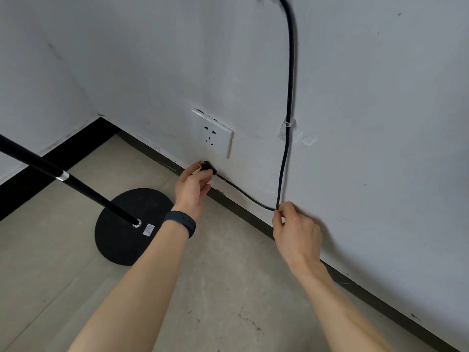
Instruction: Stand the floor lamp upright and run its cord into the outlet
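Note:
The floor lamp stands on its round black base (127, 240) on the floor, and its black pole (76, 182) runs up and off the left edge. My left hand (193, 189) holds the black plug (209, 168) just below the white wall outlet (213, 133), prongs pointing up-left, apart from the outlet. The black cord (288, 118) runs from the plug along the baseboard, bends at my right hand (294, 232), which pinches it, then climbs the wall through a clear clip (288, 124).
The white wall meets a black baseboard (380, 298) that runs along the grey tiled floor (215, 301). A room corner lies at the upper left. I wear a dark wristband (181, 222) on my left wrist.

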The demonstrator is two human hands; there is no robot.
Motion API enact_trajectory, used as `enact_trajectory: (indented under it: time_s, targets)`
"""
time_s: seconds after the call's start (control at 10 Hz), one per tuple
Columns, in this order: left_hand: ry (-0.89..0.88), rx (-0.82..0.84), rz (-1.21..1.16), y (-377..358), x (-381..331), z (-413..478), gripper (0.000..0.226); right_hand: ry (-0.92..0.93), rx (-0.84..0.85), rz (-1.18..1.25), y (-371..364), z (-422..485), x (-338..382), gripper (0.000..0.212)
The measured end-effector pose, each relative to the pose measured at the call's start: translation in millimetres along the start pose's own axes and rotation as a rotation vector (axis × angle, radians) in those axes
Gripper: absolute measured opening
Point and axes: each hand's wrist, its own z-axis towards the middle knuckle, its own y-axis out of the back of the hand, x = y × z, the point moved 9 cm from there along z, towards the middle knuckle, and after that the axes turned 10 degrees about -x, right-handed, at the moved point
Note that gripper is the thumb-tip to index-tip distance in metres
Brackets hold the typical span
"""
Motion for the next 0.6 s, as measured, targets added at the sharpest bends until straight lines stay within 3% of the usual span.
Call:
enact_trajectory:
  time_s: [0.2,0.3,0.6]
  targets:
    - [-0.17,-0.034,0.366,-6,-26,5,0.039,0.084,0.352,-0.138,-7,-2,8,0.032]
    - [-0.255,-0.052,0.539,-12,-44,4,0.041,0.107,0.481,-0.242,2,2,11,0.034]
    - [-0.511,0.032,1.122,-22,-91,-41,0.051,0.317,0.662,-0.17,45,17,47,0.042]
